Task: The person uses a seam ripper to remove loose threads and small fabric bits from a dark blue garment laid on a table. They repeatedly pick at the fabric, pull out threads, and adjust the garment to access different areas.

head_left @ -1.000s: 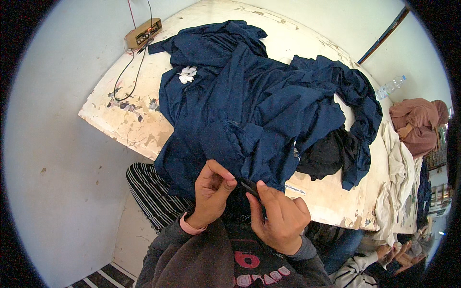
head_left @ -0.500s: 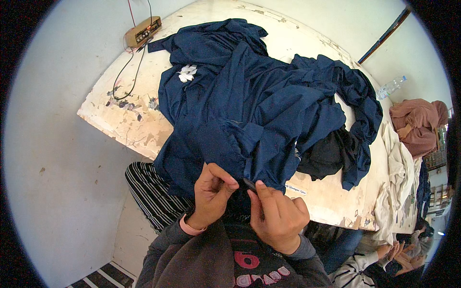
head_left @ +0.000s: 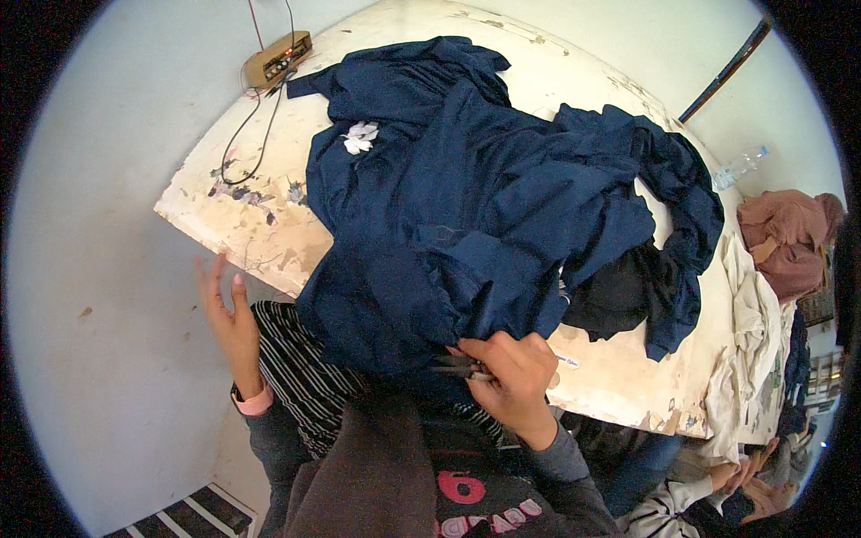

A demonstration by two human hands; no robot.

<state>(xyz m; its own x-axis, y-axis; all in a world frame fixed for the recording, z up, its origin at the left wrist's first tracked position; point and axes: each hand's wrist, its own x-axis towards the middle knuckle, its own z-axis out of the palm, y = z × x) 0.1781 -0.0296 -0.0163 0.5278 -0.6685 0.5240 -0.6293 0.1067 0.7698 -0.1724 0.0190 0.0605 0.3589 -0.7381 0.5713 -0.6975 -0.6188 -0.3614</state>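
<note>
A worn white table (head_left: 242,215) with chipped, stained paint fills the middle of a pale, evenly lit room — bare light walls (head_left: 108,108) on the left and far side. A small tan box (head_left: 276,59) with wires sits at the table's far-left corner. Far right — a clear plastic bottle (head_left: 741,166) and a heap of pinkish cloth (head_left: 789,242).
</note>
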